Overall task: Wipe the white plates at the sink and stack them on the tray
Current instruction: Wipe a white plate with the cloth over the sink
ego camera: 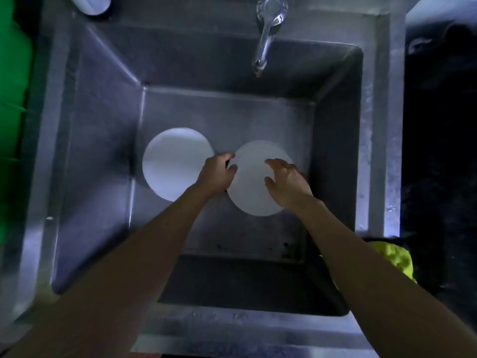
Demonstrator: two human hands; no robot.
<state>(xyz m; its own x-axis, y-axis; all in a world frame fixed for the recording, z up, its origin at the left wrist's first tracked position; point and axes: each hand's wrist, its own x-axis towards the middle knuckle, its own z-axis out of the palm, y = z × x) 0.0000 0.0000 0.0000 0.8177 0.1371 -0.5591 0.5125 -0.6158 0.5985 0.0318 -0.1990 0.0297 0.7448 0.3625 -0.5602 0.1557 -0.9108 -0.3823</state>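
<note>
My left hand (pixel 218 174) has the plate (pixel 251 182) by its left rim: thumb curled over the top edge, the other fingers hidden underneath, so I judge it a pinch on the edge, not a full wrap. The plate sits just to the right of that grip, held a little above the floor of the sink (pixel 98 151), its face turned up toward me; being round, it has no long axis to worry about, only the tilt, which looks slight.

My right hand (pixel 286 182) is over the right half of the same plate, fingers spread and relaxed, holding nothing that I can see. I cannot tell whether the fingertips touch the surface or hover just off it. No cloth shows in either hand.

Just beyond the left grip, on its far side from the held plate, a second plate (pixel 173 164) lies in the sink, its near edge hidden by my left wrist. That one is closer to the left hand than the right.

Farther out, the tap (pixel 267 34) hangs above the far wall. A yellow-green rag (pixel 395 259) lies outside the sink, behind my right forearm; my right hand is the nearer one to fetch it. I see no tray.
</note>
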